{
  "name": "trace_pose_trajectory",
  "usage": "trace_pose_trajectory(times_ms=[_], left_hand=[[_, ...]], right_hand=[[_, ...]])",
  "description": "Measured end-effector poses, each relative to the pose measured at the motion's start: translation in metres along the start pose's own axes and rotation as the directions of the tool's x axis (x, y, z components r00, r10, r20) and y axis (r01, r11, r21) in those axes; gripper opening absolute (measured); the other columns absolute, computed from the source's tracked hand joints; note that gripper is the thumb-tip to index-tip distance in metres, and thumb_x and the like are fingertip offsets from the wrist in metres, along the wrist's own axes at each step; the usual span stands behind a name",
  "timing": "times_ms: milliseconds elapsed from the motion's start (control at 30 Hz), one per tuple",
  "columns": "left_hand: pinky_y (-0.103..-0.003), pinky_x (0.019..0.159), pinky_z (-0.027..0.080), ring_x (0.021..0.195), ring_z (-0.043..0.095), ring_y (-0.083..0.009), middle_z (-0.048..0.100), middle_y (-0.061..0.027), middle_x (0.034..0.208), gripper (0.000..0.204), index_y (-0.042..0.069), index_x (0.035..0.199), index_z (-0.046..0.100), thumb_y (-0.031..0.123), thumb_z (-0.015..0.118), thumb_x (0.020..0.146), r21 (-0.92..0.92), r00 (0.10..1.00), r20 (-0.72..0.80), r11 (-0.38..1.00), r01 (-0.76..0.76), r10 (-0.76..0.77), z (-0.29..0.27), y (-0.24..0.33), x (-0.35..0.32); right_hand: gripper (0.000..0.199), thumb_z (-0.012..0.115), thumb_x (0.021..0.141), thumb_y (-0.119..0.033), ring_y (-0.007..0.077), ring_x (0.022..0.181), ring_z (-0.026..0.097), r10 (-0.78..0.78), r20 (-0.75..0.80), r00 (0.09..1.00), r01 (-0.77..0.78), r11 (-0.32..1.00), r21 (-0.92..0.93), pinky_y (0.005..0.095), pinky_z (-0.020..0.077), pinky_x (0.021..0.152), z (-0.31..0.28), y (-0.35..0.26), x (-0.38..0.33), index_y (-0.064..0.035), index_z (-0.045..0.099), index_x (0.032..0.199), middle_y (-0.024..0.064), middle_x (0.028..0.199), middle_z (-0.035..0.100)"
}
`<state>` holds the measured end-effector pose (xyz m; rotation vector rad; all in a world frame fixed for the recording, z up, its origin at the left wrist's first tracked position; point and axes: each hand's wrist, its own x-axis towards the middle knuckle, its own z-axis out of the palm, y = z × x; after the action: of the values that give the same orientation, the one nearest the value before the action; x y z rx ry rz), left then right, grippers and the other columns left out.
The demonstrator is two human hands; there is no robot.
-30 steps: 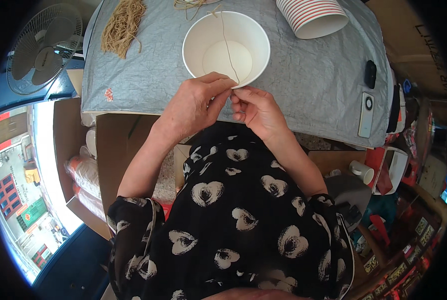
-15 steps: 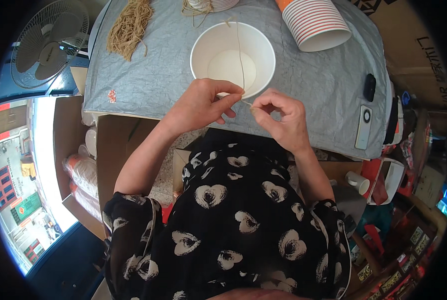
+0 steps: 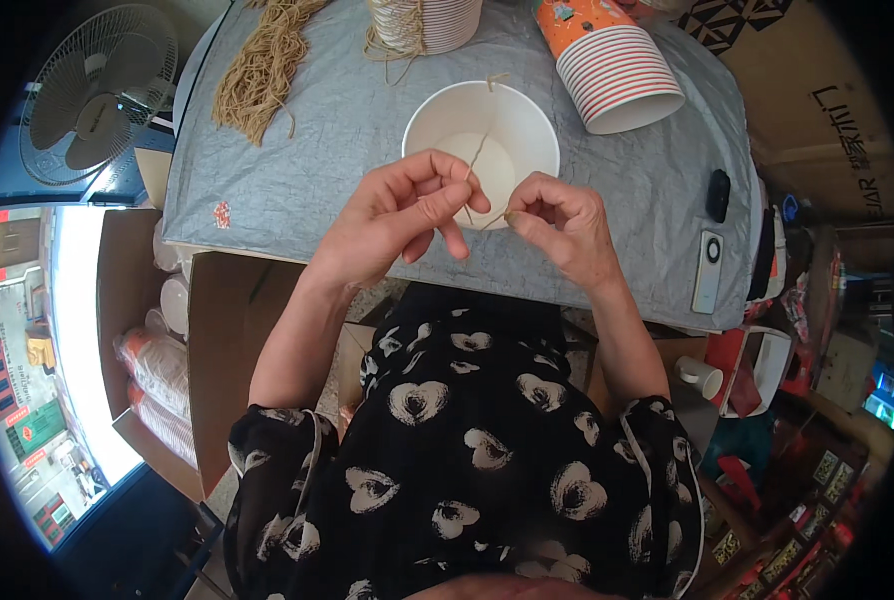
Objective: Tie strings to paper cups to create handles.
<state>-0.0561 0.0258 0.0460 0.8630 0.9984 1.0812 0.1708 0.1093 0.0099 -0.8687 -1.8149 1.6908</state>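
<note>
Although most of the picture is taken up by the person's black top with pale hearts, the work sits on the table [image 3: 327, 150], covered in a grey sheet and spreading across the far half of the view. Left of the table, on the floor side, stands a fan [image 3: 97, 95]. At the far right of the table lies a stack of striped paper cups [image 3: 617, 75] on its side, and at the far left a loose bundle of tan twine [image 3: 262, 70]; a wound spool of twine [image 3: 407, 25] stands between them at the far edge. Near the right edge of the table lie a small dark oval device [image 3: 719, 195] and a pale slim remote [image 3: 708, 272].

Near the middle stands a white paper cup [image 3: 482, 140], open mouth up, just beyond both hands. A thin string [image 3: 475, 160] runs from its far rim down across its inside to the hands. The left hand [image 3: 392, 225] pinches the string between thumb and forefinger, the other fingers [image 3: 417, 175] fanned loosely. The right hand [image 3: 562, 225] is curled narrow, its fingertips nipping the string's near end, just beside the left.

The string looks light, limp and thin, likely to slip, so a tight fingertip pinch near its end suits it. The cup looks light and easily crushed or tipped; its rim is the safest hold.
</note>
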Motion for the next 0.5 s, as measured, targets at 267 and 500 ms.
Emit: trace_pose_trajectory(times_ms=[267, 500], left_hand=[[-0.013, 0.043, 0.035, 0.067, 0.065, -0.0052, 0.070, -0.0052, 0.098, 0.024, 0.000, 0.117, 0.064, 0.019, 0.060, 0.103, -0.004, 0.991, 0.007, 0.991, -0.134, 0.134, 0.001, 0.004, 0.010], [-0.016, 0.051, 0.041, 0.077, 0.069, -0.0078, 0.071, -0.0041, 0.096, 0.026, 0.002, 0.116, 0.065, 0.024, 0.057, 0.105, -0.110, 0.987, 0.122, 0.990, -0.086, 0.100, 0.002, -0.001, 0.015]], right_hand=[[0.008, 0.072, 0.080, 0.002, 0.0067, 0.061, 0.054, -0.420, 0.029, 0.907, 0.394, 0.824, -0.406, 0.0226, 0.0414, 0.052, 0.009, -0.071, 0.008, -0.0014, 0.067, 0.086, 0.0008, 0.084, 0.064], [0.006, 0.071, 0.082, 0.001, 0.0041, 0.060, 0.051, -0.400, 0.084, 0.913, 0.394, 0.810, -0.435, 0.0216, 0.0390, 0.051, 0.005, -0.094, 0.015, -0.0023, 0.068, 0.086, 0.0005, 0.082, 0.063]])
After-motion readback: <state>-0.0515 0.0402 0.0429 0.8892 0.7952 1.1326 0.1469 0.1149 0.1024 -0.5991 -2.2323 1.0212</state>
